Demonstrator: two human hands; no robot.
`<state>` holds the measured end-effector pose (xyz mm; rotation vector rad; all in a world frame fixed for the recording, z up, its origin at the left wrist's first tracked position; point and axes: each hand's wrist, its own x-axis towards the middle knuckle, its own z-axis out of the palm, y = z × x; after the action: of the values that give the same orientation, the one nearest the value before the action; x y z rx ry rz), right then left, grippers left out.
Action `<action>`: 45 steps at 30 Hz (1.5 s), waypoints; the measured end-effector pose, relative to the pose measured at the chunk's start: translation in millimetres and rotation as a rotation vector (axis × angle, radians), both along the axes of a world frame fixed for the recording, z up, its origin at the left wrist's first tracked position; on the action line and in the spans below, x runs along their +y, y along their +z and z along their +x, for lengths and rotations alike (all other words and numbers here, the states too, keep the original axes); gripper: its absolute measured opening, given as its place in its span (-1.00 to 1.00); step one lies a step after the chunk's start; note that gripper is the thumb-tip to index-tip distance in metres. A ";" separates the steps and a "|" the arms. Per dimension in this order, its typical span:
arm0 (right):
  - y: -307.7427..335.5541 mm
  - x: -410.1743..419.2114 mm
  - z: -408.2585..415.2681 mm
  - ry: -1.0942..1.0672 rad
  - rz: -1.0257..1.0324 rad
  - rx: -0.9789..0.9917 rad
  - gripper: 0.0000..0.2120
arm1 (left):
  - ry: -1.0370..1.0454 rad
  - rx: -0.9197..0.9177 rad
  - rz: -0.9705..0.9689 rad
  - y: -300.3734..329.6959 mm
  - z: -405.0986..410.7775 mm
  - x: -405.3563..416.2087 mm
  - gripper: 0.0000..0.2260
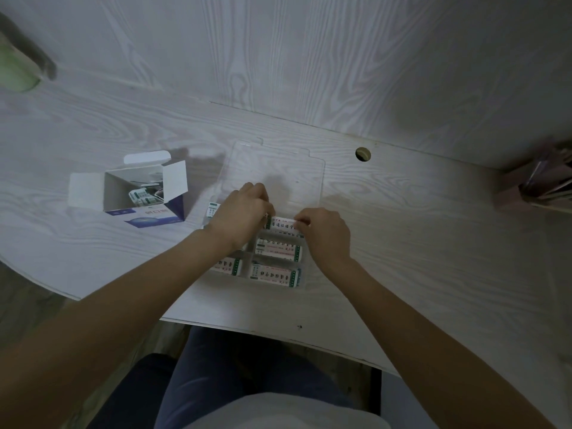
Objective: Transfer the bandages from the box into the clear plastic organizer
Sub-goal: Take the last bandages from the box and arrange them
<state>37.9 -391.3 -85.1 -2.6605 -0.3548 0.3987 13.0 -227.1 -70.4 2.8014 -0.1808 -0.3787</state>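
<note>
Clear plastic formed the organizer (301,281), which sat on the pale wood-grain worktop (402,243) with its lid (278,171) laid open behind it. Both hands met over its far compartments: the left hand (241,215) and right hand (325,232) each pinched one end of a wrapped bandage (283,223), held flat across the tray. Three more bandages (277,250) lay in the nearer compartments (green-edged wrappers, printed text). Well to the left stood the open box (136,193), flaps up, with a few bandages left inside it.
</note>
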 end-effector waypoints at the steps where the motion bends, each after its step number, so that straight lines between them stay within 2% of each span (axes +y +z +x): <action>1: -1.0 1.0 0.7 0.029 -0.022 -0.007 -0.83 | -0.026 -0.012 0.055 0.5 0.1 -0.5 -0.68; 7: -7.9 3.6 -0.7 0.201 -0.241 -0.166 -0.84 | -0.068 -0.001 0.227 0.1 1.4 -5.1 -0.67; 12: -5.9 10.0 -3.1 0.239 -0.305 -0.256 -0.89 | -0.059 0.007 0.225 0.1 1.6 -5.8 -0.70; 15: -4.4 13.3 -5.9 0.210 -0.382 -0.217 -0.73 | -0.040 0.025 0.203 1.9 2.2 -4.7 -0.69; 18: -5.4 14.1 -5.9 0.172 -0.320 -0.269 -0.65 | -0.025 0.034 0.160 3.9 2.1 -4.8 -0.66; 19: -5.9 13.8 -5.8 0.177 -0.313 -0.261 -0.70 | -0.014 0.035 0.139 4.9 2.1 -4.9 -0.65; 21: -3.7 12.8 -4.9 0.207 -0.292 -0.196 -0.93 | 0.008 0.035 0.089 6.7 1.7 -3.4 -0.63; 24: -0.8 9.9 -0.5 0.165 -0.232 -0.087 -0.80 | 0.045 0.054 -0.015 10.1 0.0 2.1 -0.63; 28: 20.8 14.5 5.8 0.099 -0.065 -0.088 -0.77 | 0.146 0.083 -0.322 26.2 -6.0 13.3 -0.64; 33: 42.9 39.7 18.0 0.150 0.211 -0.068 -0.80 | 0.291 -0.131 -0.492 64.5 -16.2 34.0 -0.69; 37: 55.7 81.7 20.0 0.260 0.333 -0.066 -0.86 | 0.463 -0.297 -0.337 74.3 -30.4 76.0 -0.73; 40: 63.8 115.8 16.1 0.401 0.324 -0.093 -0.81 | 0.545 -0.253 -0.179 67.2 -45.7 115.5 -0.69; 45: 64.2 169.2 7.6 0.618 0.212 -0.146 -0.76 | 0.439 -0.010 0.001 50.9 -74.3 173.0 -0.22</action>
<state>45.5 -222.1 -21.0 -2.3287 -1.2038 0.3220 -61.4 -54.1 -19.5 2.7382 0.4262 -0.2564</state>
